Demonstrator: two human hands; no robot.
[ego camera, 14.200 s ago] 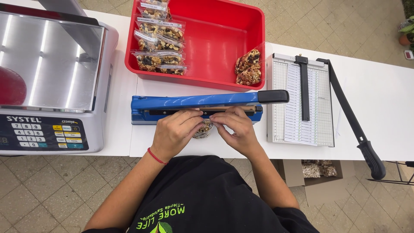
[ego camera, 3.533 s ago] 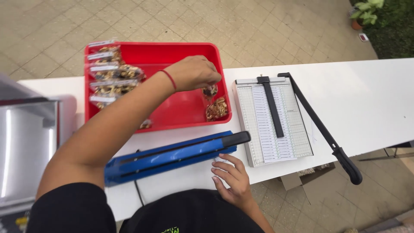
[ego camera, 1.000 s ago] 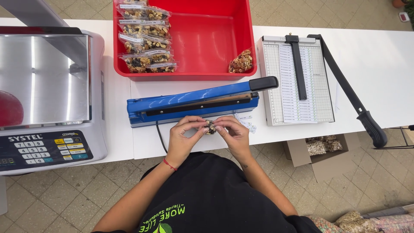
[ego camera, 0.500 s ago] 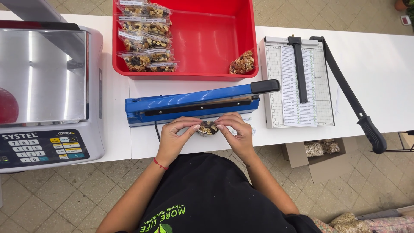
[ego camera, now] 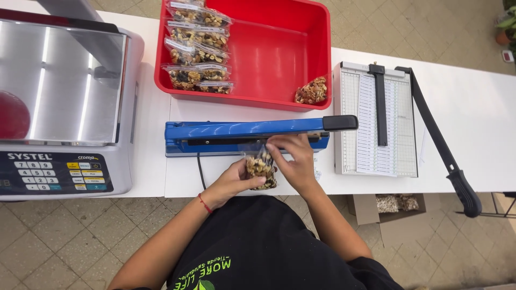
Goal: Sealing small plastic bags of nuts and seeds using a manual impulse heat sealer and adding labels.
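A small clear bag of mixed nuts [ego camera: 261,168] lies at the table's front edge, its open top pushed toward the blue heat sealer [ego camera: 247,135]. My left hand [ego camera: 232,181] grips the bag's lower left side. My right hand [ego camera: 293,159] holds its upper right edge against the sealer's jaw. The sealer's arm, with a black handle [ego camera: 339,123], is lowered. Behind it stands a red tray [ego camera: 279,53] with several filled bags [ego camera: 196,48] stacked on its left and a loose pile of nuts [ego camera: 312,91] at its right.
A steel-topped weighing scale [ego camera: 64,107] with a keypad fills the left. A paper trimmer [ego camera: 376,123] with a long black-handled blade arm [ego camera: 446,156] lies on the right. A cardboard box [ego camera: 389,207] sits on the tiled floor under the table.
Both hands have carried the bag from just before my body up to the sealer's jaw. The bag's top now points into the sealer.
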